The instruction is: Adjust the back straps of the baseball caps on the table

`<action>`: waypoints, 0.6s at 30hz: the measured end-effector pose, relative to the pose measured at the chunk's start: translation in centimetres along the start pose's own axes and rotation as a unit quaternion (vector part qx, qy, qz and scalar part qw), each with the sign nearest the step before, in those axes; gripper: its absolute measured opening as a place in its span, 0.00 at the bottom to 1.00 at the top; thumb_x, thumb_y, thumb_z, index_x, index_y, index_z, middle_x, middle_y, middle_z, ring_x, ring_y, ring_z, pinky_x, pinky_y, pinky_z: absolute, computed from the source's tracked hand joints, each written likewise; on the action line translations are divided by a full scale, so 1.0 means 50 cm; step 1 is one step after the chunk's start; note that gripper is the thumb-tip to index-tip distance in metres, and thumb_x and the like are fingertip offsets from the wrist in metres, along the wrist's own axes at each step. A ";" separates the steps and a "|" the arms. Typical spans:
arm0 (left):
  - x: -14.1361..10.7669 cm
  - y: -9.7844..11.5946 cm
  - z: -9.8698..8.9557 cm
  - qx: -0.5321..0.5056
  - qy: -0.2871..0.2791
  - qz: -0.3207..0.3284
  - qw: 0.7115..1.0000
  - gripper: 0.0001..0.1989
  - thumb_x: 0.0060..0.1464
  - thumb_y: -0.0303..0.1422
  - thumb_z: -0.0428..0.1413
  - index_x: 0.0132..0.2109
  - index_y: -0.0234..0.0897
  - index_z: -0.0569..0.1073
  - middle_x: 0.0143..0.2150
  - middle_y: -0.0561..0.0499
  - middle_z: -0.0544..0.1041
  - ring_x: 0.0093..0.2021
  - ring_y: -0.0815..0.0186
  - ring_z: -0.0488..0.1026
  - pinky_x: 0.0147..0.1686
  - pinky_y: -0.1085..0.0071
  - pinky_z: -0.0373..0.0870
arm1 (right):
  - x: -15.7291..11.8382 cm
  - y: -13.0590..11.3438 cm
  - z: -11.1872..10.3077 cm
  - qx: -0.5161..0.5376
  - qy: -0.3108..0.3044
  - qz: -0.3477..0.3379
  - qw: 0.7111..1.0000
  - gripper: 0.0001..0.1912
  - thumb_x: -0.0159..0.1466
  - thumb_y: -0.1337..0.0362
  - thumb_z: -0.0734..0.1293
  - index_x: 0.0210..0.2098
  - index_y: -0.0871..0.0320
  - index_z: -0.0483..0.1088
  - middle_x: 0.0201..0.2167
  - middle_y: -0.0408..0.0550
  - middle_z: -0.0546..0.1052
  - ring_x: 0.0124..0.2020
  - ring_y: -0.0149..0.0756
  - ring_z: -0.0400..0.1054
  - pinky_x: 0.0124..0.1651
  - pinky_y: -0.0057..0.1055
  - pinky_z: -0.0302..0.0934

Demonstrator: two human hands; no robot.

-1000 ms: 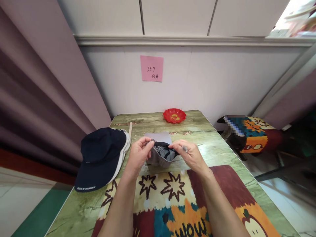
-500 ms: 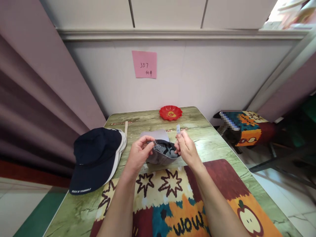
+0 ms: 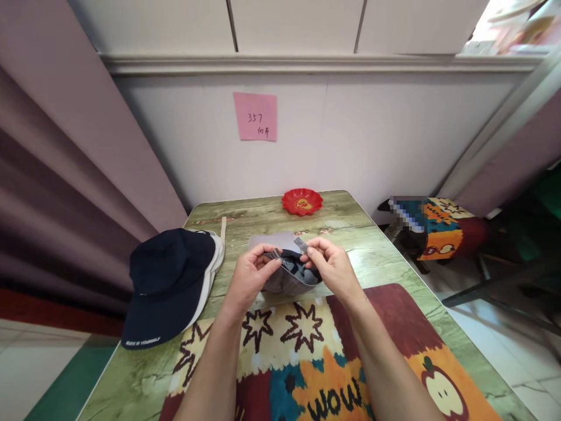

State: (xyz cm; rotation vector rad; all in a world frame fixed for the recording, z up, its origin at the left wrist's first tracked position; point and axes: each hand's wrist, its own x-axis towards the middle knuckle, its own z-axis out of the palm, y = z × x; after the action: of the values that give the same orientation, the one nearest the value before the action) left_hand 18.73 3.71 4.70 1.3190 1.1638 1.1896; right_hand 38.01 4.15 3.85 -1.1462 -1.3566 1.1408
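Note:
A grey cap (image 3: 289,283) lies on the table with its opening towards me and its brim (image 3: 274,240) pointing away. At the left of the opening, my left hand (image 3: 255,270) pinches the small dark buckle end (image 3: 274,254) of the cap's back closure. My right hand (image 3: 329,261) grips the loose grey strap (image 3: 301,245) between thumb and fingers, its free end pointing up and left. A short gap separates strap and buckle end. The patterned lining shows inside the cap, partly covered by my fingers.
Stacked dark blue and white caps (image 3: 169,280) stand at the table's left edge. A red scalloped dish (image 3: 302,202) sits at the back. A colourful mat (image 3: 302,356) covers the near side. A pink note (image 3: 255,117) is on the wall, and a covered stool (image 3: 442,225) stands right.
My right hand has brought the strap end down and left, closer to the buckle end. The strap has tilted from upright to leaning left. My left hand keeps its pinch.

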 end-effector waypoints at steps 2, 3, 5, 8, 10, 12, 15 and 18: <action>0.000 -0.001 0.004 0.035 -0.012 0.008 0.999 0.15 0.48 0.37 0.64 0.42 0.34 0.77 0.32 0.51 0.76 0.26 0.71 0.65 0.25 0.76 0.61 | -0.001 0.004 0.008 0.014 0.007 0.007 1.000 0.10 0.64 0.56 0.64 0.36 0.57 0.70 0.30 0.45 0.78 0.29 0.31 0.71 0.36 0.28 0.66; 0.000 -0.002 0.006 0.058 -0.021 0.015 0.998 0.15 0.50 0.37 0.63 0.43 0.34 0.78 0.31 0.52 0.75 0.26 0.72 0.64 0.25 0.75 0.61 | -0.001 0.007 0.014 0.027 0.012 0.011 0.999 0.10 0.64 0.56 0.64 0.36 0.56 0.69 0.30 0.44 0.77 0.28 0.30 0.71 0.35 0.28 0.66; 0.001 -0.007 0.009 0.103 -0.036 0.033 0.993 0.14 0.52 0.36 0.61 0.45 0.34 0.79 0.32 0.51 0.76 0.25 0.72 0.63 0.25 0.75 0.61 | 0.000 0.016 0.028 0.058 0.022 0.027 0.998 0.12 0.63 0.53 0.65 0.35 0.56 0.68 0.27 0.40 0.73 0.24 0.28 0.67 0.29 0.26 0.65; 0.003 -0.019 0.013 0.155 -0.042 0.072 0.984 0.13 0.54 0.34 0.59 0.46 0.36 0.80 0.36 0.49 0.76 0.27 0.71 0.65 0.27 0.74 0.63 | 0.002 0.029 0.046 0.102 0.006 0.073 0.992 0.16 0.60 0.49 0.68 0.31 0.57 0.69 0.20 0.36 0.65 0.17 0.25 0.57 0.20 0.23 0.55; 0.005 -0.027 0.015 0.182 -0.038 0.097 0.978 0.13 0.55 0.33 0.58 0.47 0.36 0.80 0.38 0.49 0.76 0.27 0.71 0.67 0.28 0.74 0.65 | 0.003 0.034 0.051 0.133 -0.019 0.101 0.986 0.19 0.58 0.48 0.70 0.29 0.58 0.69 0.16 0.34 0.60 0.16 0.23 0.52 0.18 0.23 0.48; 0.005 -0.032 0.019 0.204 -0.036 0.119 0.971 0.13 0.56 0.32 0.58 0.47 0.37 0.79 0.39 0.49 0.77 0.28 0.70 0.68 0.29 0.73 0.66 | 0.005 0.034 0.050 0.158 -0.027 0.113 0.981 0.19 0.55 0.48 0.73 0.28 0.59 0.70 0.16 0.34 0.58 0.16 0.22 0.48 0.18 0.24 0.44; 0.003 -0.032 0.026 0.233 -0.030 0.150 0.960 0.13 0.57 0.30 0.57 0.49 0.38 0.79 0.40 0.49 0.77 0.28 0.71 0.68 0.31 0.73 0.67 | 0.005 0.032 0.047 0.167 -0.014 0.115 0.979 0.20 0.51 0.50 0.75 0.30 0.61 0.73 0.17 0.34 0.59 0.17 0.22 0.46 0.19 0.24 0.41; -0.002 -0.024 0.032 0.269 0.001 0.193 0.944 0.16 0.56 0.29 0.60 0.52 0.40 0.77 0.45 0.49 0.76 0.26 0.73 0.66 0.33 0.72 0.68 | 0.005 0.031 0.048 0.158 0.009 0.112 0.981 0.20 0.50 0.50 0.76 0.30 0.61 0.73 0.18 0.35 0.62 0.19 0.23 0.48 0.21 0.24 0.44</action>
State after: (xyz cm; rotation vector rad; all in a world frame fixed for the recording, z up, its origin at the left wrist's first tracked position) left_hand 20.27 3.60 3.41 2.0327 1.3266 1.1828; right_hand 35.68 4.45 2.15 -1.0888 -1.0043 1.4456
